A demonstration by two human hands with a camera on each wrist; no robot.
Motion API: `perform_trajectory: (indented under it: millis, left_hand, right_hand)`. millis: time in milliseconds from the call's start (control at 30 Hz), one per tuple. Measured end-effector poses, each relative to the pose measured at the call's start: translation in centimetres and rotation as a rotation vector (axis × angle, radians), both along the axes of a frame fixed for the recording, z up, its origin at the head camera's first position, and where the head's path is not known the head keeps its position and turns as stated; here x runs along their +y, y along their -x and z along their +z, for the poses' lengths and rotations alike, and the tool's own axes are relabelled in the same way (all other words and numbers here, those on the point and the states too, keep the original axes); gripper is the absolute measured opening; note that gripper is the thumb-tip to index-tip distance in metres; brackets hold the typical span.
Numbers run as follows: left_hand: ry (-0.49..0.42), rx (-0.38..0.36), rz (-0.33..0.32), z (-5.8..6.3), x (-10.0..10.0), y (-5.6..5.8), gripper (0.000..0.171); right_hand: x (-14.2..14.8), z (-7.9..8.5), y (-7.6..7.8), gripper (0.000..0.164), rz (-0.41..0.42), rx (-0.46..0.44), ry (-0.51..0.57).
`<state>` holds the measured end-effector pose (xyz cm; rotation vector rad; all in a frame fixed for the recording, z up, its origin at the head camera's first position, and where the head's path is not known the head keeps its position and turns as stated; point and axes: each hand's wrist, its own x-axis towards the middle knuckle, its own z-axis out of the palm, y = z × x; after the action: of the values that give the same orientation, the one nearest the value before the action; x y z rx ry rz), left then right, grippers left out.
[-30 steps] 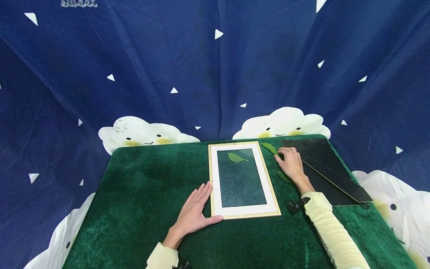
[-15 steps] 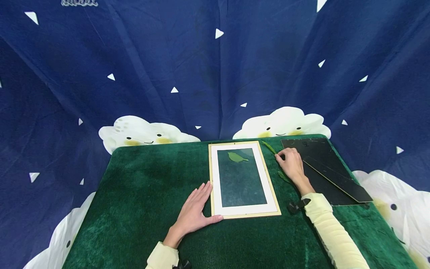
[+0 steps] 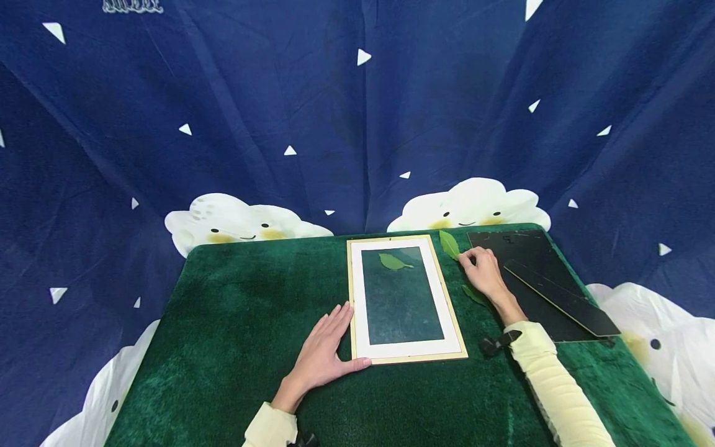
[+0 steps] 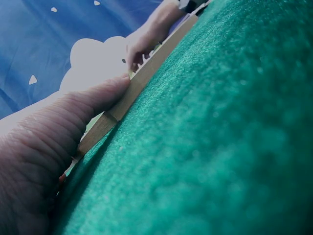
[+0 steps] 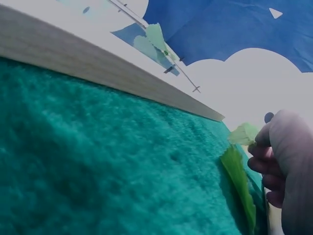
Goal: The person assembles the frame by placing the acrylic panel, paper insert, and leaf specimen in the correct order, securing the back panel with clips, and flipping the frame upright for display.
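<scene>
A light wooden picture frame with a white mat lies flat on the green cloth. Within its window is a green leaf. My left hand rests at its near-left corner, fingers straight along the left side and thumb on the near edge. Right of the frame, my right hand pinches a second leaf by its stem end between thumb and fingertips, the blade pointing away. In the right wrist view another leaf lies on the cloth just below that hand.
A black backing board with a black stand leg lies at the table's right side, partly under the right hand and forearm. Dark small tabs stand up along the frame's inner edge. A blue curtain hangs behind the table.
The right hand's leaf has turned, from flat to edge-on and then broad side up again, its tip shifting slightly right. The left hand and the frame have stayed in place.
</scene>
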<state>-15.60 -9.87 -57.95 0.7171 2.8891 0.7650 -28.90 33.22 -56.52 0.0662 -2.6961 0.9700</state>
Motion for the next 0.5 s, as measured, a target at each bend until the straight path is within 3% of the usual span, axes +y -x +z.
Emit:
perform_trajectory:
  millis: [200, 367, 500]
  left_hand:
    - [0.004, 0.004, -0.001, -0.01, -0.03, 0.03, 0.118]
    - [0.004, 0.001, -0.001, -0.05, 0.02, 0.03, 0.118]
    - [0.003, 0.0, -0.001, -0.04, 0.05, 0.04, 0.118]
  right_hand:
    - [0.39, 0.25, -0.24, 0.035, -0.023, -0.075, -0.082]
    - [0.55, 0.04, -0.54, 0.046, -0.049, -0.057, -0.169]
    - [0.47, 0.18, -0.87, 0.04, -0.069, -0.04, -0.229]
